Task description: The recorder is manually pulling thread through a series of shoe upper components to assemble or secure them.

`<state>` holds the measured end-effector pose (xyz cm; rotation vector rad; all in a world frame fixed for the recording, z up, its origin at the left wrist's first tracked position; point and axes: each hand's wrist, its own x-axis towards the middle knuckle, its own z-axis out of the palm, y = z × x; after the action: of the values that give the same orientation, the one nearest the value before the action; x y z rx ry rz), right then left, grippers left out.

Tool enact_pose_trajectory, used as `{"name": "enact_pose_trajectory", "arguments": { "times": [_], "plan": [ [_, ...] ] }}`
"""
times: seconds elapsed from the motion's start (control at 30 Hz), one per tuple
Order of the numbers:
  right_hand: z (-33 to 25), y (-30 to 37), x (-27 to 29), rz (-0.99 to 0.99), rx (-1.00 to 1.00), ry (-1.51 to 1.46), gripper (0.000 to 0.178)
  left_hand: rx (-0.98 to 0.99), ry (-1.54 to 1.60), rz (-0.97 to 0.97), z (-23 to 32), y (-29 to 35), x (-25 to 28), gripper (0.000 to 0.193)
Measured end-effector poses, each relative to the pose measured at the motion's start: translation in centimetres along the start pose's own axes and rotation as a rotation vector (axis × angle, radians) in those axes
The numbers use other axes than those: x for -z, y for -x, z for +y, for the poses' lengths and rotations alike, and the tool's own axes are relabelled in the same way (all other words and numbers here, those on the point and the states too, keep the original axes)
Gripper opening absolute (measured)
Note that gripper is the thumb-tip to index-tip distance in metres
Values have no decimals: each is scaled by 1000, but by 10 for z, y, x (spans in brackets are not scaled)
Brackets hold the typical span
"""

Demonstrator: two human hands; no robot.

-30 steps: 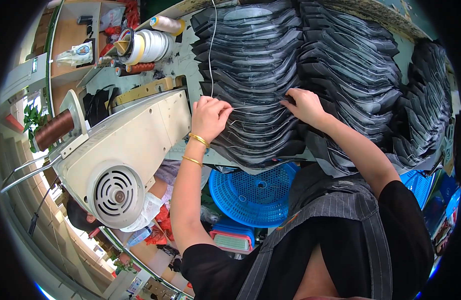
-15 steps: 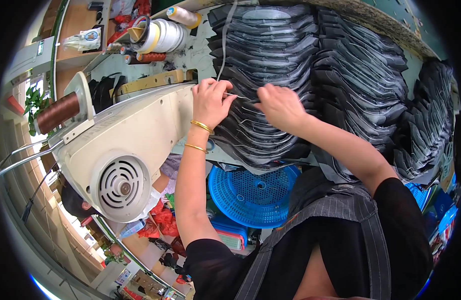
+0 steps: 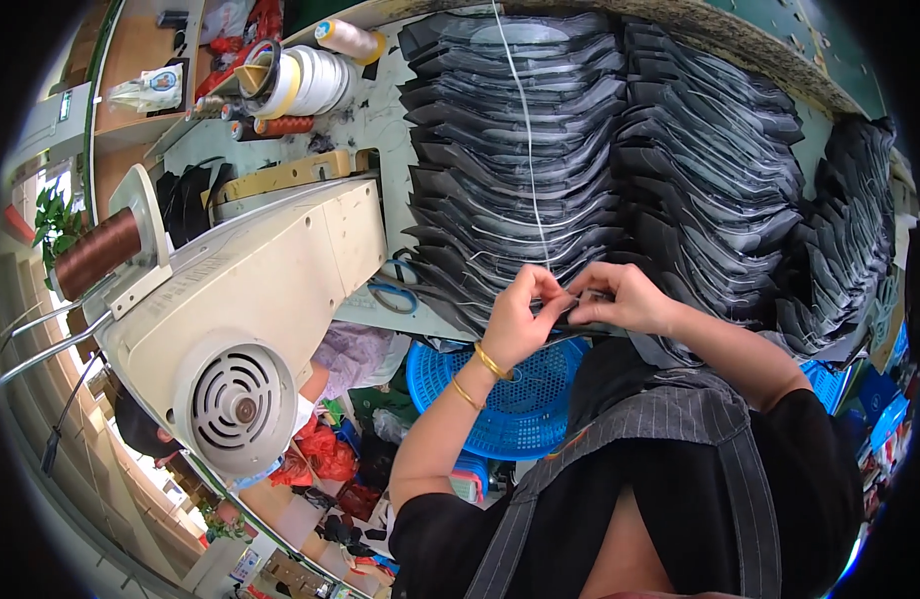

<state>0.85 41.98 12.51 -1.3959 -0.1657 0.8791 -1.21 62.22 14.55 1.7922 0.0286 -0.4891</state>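
Note:
My left hand (image 3: pixel 523 317) is closed in a pinch at the near end of the left stack, where a thin white cord (image 3: pixel 528 130) comes down to its fingertips. My right hand (image 3: pixel 627 299) is beside it, thumb and fingers pinched on the edge of a small dark piece (image 3: pixel 581 299). The fingertips of both hands almost meet, and they partly hide what lies between them. Beneath and beyond them, overlapping black shoe-upper-like pieces (image 3: pixel 520 165) lie in a long row, the cord running over it.
More rows of black pieces (image 3: pixel 704 190) fill the right. A beige sewing machine (image 3: pixel 280 265) stands left, with a brown thread spool (image 3: pixel 97 255) and white tape rolls (image 3: pixel 315 80) behind. A blue looped tool (image 3: pixel 392 292) lies near the machine. A blue basket (image 3: pixel 525 399) sits below the table edge.
Both hands have moved toward me and come together; my left hand has left the machine's end and shifted right. The cord now stretches down across the left row.

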Motion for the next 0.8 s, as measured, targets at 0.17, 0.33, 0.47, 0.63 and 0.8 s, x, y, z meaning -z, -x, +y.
{"name": "enact_pose_trajectory", "arguments": {
  "times": [0.17,0.33,0.47,0.63,0.8],
  "plan": [
    [11,-16,24,311,135,166,12,-524,-919,-9,24,-50,44,10],
    [18,-33,70,472,-19,378,19,-770,-1165,-145,35,-58,73,7],
    [29,-40,71,464,240,573,21,-447,-830,-149,33,-24,56,6],
    [36,-65,70,513,155,657,27,-259,-715,104,-4,-68,80,4],
    [44,-76,72,527,205,780,26,-133,-833,81,-12,-93,84,11]
  ]
}}
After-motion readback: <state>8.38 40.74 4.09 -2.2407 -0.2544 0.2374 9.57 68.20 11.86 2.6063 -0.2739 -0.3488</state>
